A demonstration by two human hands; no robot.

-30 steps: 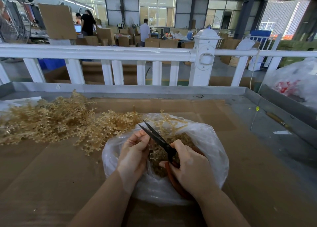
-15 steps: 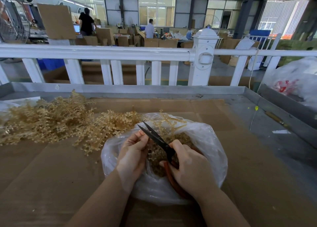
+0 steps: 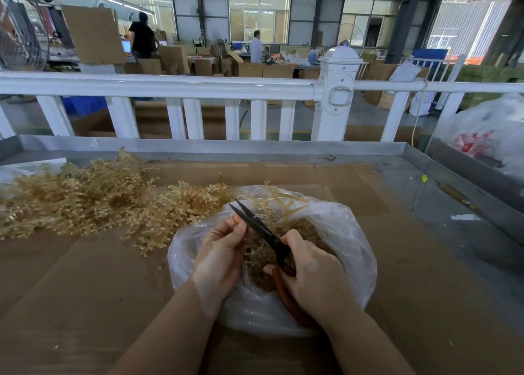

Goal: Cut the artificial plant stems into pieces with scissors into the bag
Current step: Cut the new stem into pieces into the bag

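Observation:
A clear plastic bag [image 3: 348, 241] lies open on the cardboard in front of me, with cut golden stem pieces [image 3: 263, 258] inside. My right hand [image 3: 314, 278] grips the red handles of black-bladed scissors [image 3: 256, 224], whose blades are slightly parted and point up and left over the bag. My left hand [image 3: 221, 252] is inside the bag mouth with its fingers curled, pinching a golden stem just left of the blades. A long golden stem [image 3: 272, 201] drapes over the bag's far rim. A pile of uncut golden artificial plant stems [image 3: 85, 196] lies to the left.
Flat brown cardboard [image 3: 85, 289] covers the grey metal table, which has a raised rim [image 3: 226, 146]. A white railing [image 3: 170, 87] runs behind it. Another plastic bag with red contents [image 3: 487, 136] sits at the far right. People stand in the workshop beyond.
Both hands and the scissors stay in nearly the same place over the bag. A person in the background has walked.

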